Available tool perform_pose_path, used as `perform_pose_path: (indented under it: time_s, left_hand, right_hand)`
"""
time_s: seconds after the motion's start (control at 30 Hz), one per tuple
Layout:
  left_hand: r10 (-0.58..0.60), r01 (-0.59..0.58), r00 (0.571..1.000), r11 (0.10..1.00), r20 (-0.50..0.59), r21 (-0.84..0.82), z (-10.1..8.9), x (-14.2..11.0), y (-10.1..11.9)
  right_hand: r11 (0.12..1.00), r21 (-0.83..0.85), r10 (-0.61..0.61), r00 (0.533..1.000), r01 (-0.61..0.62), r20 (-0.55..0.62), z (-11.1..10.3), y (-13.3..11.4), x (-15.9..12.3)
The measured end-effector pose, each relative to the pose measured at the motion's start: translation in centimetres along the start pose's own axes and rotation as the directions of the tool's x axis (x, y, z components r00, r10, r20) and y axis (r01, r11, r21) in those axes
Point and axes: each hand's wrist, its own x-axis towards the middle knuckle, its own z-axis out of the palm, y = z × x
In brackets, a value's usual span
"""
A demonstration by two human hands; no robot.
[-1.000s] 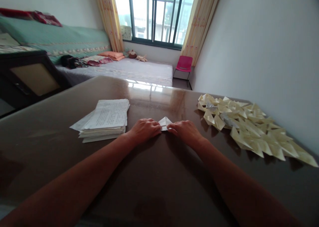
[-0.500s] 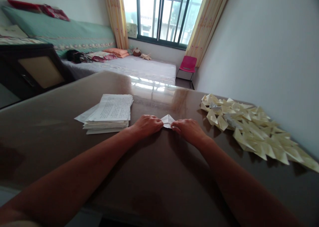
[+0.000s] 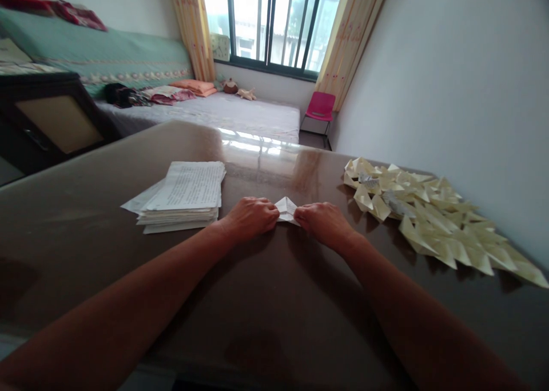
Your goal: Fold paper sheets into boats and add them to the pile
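A small white piece of folded paper [image 3: 286, 208] with a pointed top is held between my two hands, low over the brown table [image 3: 257, 299]. My left hand [image 3: 254, 215] pinches its left corner, fingers closed. On the opposite corner, my right hand [image 3: 321, 219] is closed in the same way. Left of my left hand lies a stack of printed paper sheets [image 3: 189, 188], its edges uneven. Beyond my right hand, a spread of folded paper pieces [image 3: 446, 219], mostly cream, covers the table's right side. My fingertips partly hide the paper's corners.
Behind the table stands a bed [image 3: 257, 114] with orange folded cloth [image 3: 195, 87] on it. A pink chair [image 3: 321, 105] is by the window [image 3: 274, 25]. A dark cabinet [image 3: 47, 116] stands at the left, and a white wall [image 3: 450, 82] runs along the right.
The view has shifted slightly, so the room and paper stack appear a little further left. Both hands keep hold of the folded paper, which shows a bit more open between them.
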Motion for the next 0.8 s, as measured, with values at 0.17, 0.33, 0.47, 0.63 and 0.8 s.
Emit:
perform_pose_path:
  time_s: [0.17, 0.33, 0.47, 0.63, 0.8]
  left_hand:
    - [0.013, -0.013, 1.000, 1.000, 0.011, -0.008, -0.1, -0.1, -0.1]
    - [-0.043, 0.040, 0.997, 0.998, -0.060, -0.055, -0.3, -0.3, -0.1]
    - [-0.035, 0.029, 0.998, 0.994, -0.060, -0.102, 0.0, -0.2, 0.1]
    - [-0.004, 0.004, 1.000, 0.995, 0.001, -0.096, 0.8, 0.0, -0.1]
    - [0.036, -0.035, 0.999, 0.993, 0.003, -0.112, 1.0, 0.1, -0.5]
  right_hand:
    - [1.000, -0.012, -0.024, 1.000, 0.024, -0.014, 0.0, -0.2, 0.0]
    - [0.999, -0.006, -0.043, 0.996, 0.043, -0.073, -0.3, -0.5, 0.2]
    - [0.995, 0.029, -0.092, 0.993, 0.094, -0.075, 0.0, -0.4, 0.3]
    - [0.985, 0.044, -0.165, 0.983, 0.169, -0.081, 0.6, 0.0, 0.2]
    - [0.982, 0.089, -0.158, 0.982, 0.168, -0.107, 0.9, 0.2, 0.2]
